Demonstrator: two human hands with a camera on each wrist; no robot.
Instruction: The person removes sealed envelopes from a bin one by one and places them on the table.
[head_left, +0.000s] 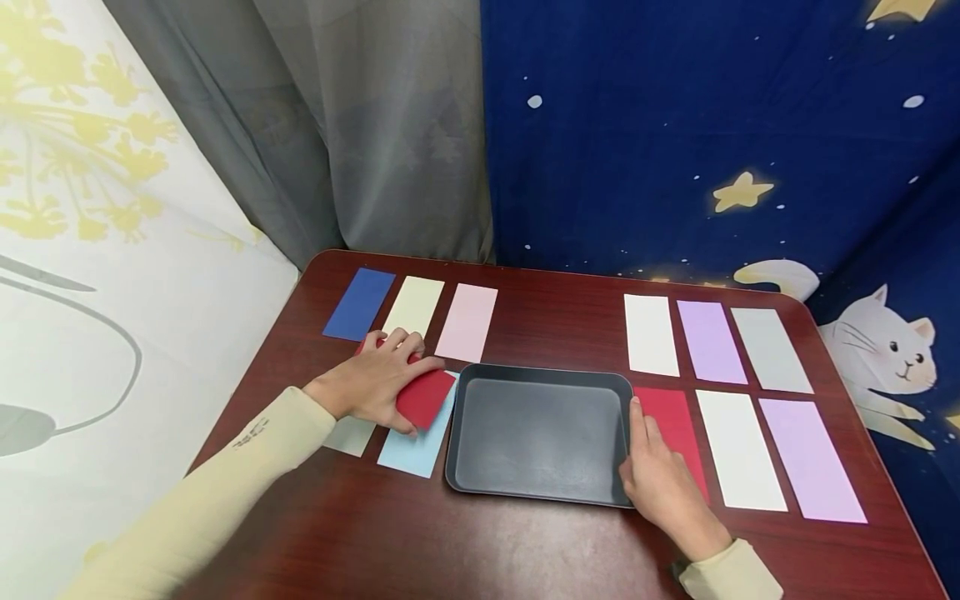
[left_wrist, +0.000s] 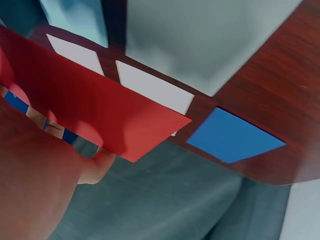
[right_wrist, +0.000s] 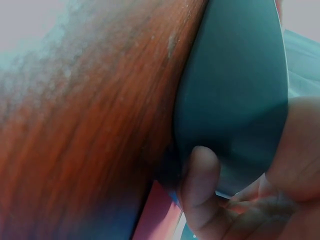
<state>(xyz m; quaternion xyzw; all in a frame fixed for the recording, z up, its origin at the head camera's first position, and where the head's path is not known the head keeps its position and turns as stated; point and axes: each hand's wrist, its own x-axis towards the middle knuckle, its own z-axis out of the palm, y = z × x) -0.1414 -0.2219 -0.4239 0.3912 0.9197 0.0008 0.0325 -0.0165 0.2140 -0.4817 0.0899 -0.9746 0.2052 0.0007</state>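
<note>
My left hand [head_left: 378,377] grips a red card [head_left: 427,400] over the left part of the table, its fingers spread across the card. Beneath it a light blue card [head_left: 412,450] shows in part, beside a pale grey-green card [head_left: 351,435] partly covered by the wrist. In the left wrist view the red card [left_wrist: 95,107] stands tilted above the tabletop, thumb and fingers at its edge. My right hand [head_left: 663,475] holds the right side of a dark grey baking tray [head_left: 540,497]. Up close, a fingertip [right_wrist: 202,167] presses the tray's outer wall [right_wrist: 232,75].
Blue [head_left: 360,304], cream [head_left: 415,304] and pink [head_left: 467,323] cards lie at the back left. On the right are two rows of cards, including white [head_left: 651,333], lilac [head_left: 711,342], grey [head_left: 772,350] and red [head_left: 675,417]. Curtains [head_left: 405,125] hang behind the table [head_left: 360,542].
</note>
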